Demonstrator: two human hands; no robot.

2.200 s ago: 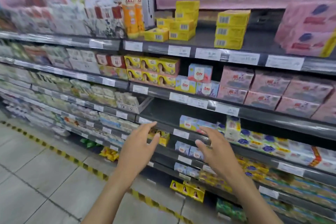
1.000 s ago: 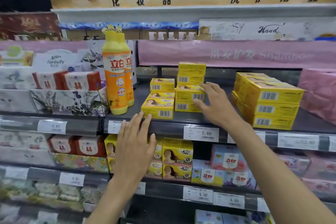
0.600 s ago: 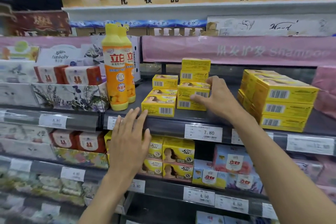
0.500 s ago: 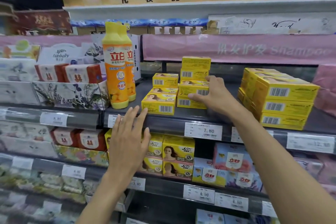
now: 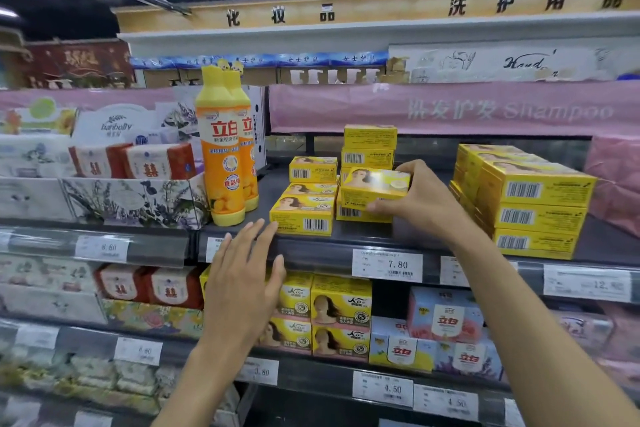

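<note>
Now, right hand (image 5: 420, 204) gripping yellow box (image 5: 375, 185)

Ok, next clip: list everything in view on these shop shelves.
held box: one, yellow, tilted at the middle stack, upper shelf
small boxes: several, yellow, stacked mid upper shelf
large boxes: one stack, yellow, right of upper shelf
bottles: two, orange with yellow caps, left of the small boxes
red packs: two, red and white, far left
price tag: one, white, upper shelf front edge, reads 7.80
lower boxes: at least four, yellow, shelf below
right hand: one, bare, grips the held box
left hand: one, bare, open before the front edge
</note>
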